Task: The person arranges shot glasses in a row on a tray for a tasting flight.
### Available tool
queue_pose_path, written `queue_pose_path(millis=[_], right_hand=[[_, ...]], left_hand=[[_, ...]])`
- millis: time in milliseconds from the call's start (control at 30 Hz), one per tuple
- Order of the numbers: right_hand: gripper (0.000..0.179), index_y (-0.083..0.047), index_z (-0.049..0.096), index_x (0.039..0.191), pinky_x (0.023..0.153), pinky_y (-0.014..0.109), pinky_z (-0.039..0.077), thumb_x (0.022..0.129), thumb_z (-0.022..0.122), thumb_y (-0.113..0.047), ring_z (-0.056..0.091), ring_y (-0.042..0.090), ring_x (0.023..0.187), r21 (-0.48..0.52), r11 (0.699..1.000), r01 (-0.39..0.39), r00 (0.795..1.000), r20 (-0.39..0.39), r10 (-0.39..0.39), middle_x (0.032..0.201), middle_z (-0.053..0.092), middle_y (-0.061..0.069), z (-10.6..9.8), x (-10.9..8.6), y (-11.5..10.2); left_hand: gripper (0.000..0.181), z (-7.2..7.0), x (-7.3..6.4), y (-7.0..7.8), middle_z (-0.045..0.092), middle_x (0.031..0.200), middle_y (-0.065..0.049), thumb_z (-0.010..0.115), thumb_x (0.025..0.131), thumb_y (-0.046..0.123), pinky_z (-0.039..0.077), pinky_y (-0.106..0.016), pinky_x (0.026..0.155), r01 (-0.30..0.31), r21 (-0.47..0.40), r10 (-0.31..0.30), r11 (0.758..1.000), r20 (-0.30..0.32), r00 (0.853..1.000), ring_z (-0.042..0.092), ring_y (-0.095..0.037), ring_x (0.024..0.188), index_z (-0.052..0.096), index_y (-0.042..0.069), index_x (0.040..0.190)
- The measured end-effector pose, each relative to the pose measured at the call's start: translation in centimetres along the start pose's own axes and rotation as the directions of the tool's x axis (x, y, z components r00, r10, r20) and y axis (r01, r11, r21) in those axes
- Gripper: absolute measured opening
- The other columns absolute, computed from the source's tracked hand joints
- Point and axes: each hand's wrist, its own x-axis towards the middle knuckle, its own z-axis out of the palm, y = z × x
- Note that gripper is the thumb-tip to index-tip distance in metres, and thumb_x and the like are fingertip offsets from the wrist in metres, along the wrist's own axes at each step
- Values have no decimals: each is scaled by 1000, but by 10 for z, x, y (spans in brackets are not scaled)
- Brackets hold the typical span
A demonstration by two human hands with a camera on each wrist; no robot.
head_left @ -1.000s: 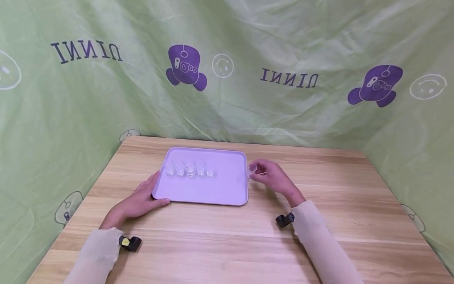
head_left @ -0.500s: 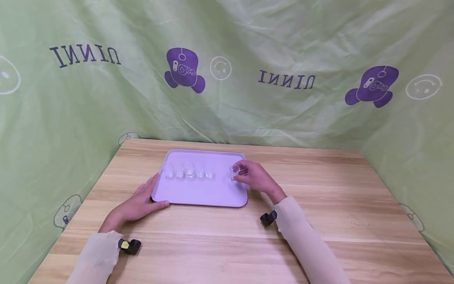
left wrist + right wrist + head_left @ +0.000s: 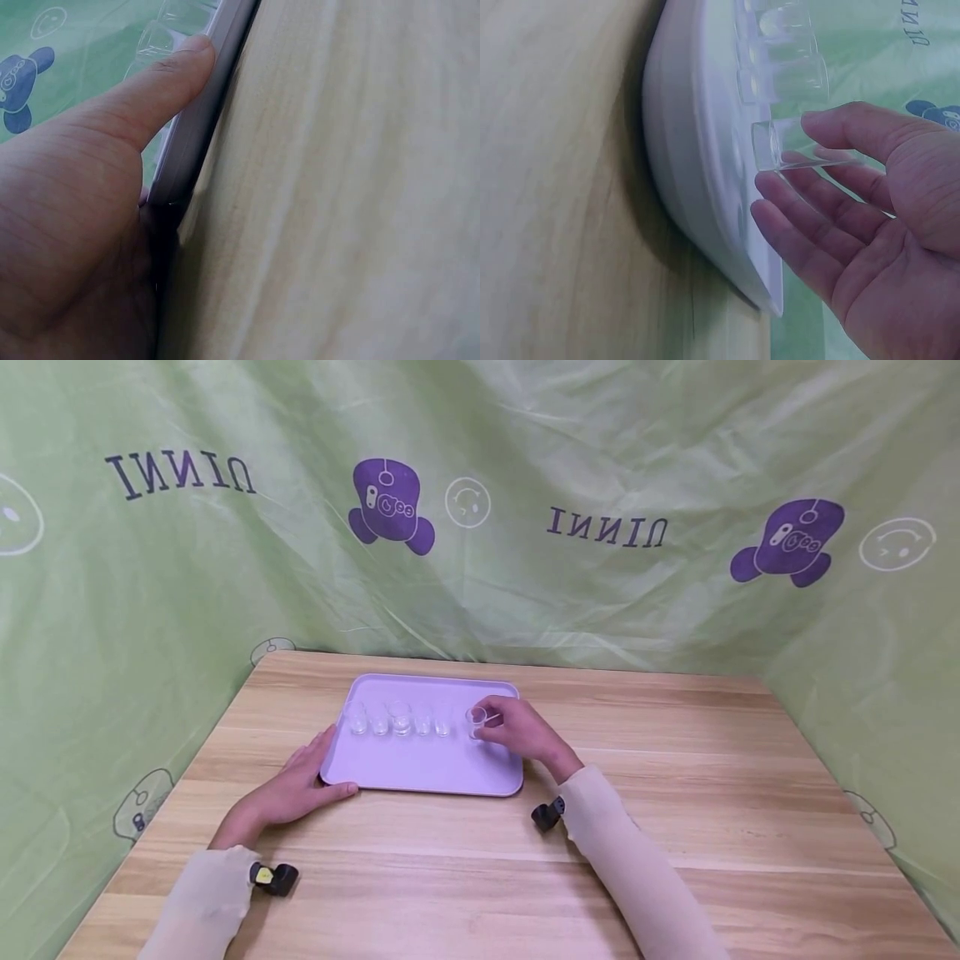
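My right hand (image 3: 525, 729) pinches a small clear shot glass (image 3: 474, 718) between thumb and fingers over the right part of a pale purple tray (image 3: 427, 768). In the right wrist view the held glass (image 3: 765, 146) is upright, its base at or just above the tray; contact cannot be told. Several similar shot glasses (image 3: 402, 722) stand in a row on the tray, left of the held one with a small gap. My left hand (image 3: 292, 787) rests at the tray's near left corner, fingers along the left side and thumb (image 3: 176, 71) against the front rim.
The tray lies on a wood-grain table (image 3: 450, 877). A green printed cloth (image 3: 510, 593) hangs behind the table and at both sides. Each sleeve carries a small black wrist camera, the left one (image 3: 277, 879) and the right one (image 3: 547, 815).
My right hand has carried the shot glass leftward from beyond the tray's right edge to near the row's right end. The left hand has stayed at the tray corner.
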Motion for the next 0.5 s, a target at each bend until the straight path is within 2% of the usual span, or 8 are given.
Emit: queue_pose_path(millis=[500], right_hand=[[24, -1, 70, 114, 89, 31, 56, 91, 78, -4, 69, 21, 100, -13, 1000, -12, 1000, 13, 12, 107, 71, 7, 7, 10, -1]], left_hand=[[105, 1, 1, 0, 11, 165, -33, 73, 96, 41, 5, -68, 116, -8, 4, 8, 1000, -10, 1000, 8, -51, 151, 5, -2, 163]])
